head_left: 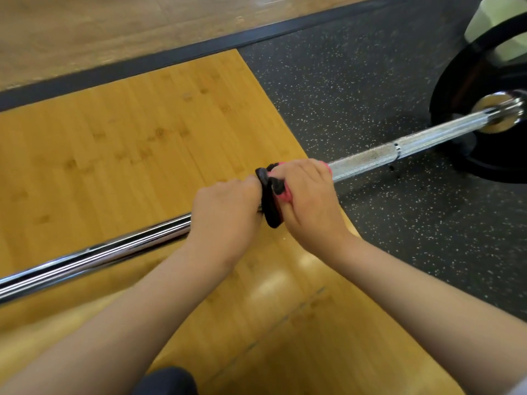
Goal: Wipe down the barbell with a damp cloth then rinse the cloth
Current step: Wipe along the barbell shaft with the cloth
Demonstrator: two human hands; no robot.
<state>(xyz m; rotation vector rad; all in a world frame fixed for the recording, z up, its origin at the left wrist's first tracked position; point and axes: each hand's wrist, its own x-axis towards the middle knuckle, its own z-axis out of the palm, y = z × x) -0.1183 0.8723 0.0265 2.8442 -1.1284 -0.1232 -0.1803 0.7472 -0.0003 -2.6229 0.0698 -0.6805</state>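
Across the bamboo platform [128, 138] and the speckled rubber floor [342, 89] ran the barbell [399, 149], its right end carrying a black weight plate [490, 161]. We had our right hand [308, 195] clenched around the pink-and-black cloth [269, 201], which was wrapped on the bar near the platform's edge. Our left hand [225, 215] curled around the smooth shaft just beside it, touching the cloth's black fold.

A honey-coloured bamboo lifting platform [99, 143] meets black, white-flecked rubber flooring [356, 89]. A dark border strip [171, 57] separates both from paler wood flooring [114, 27] beyond. A black weight plate [499, 166] stands on the rubber at far right.
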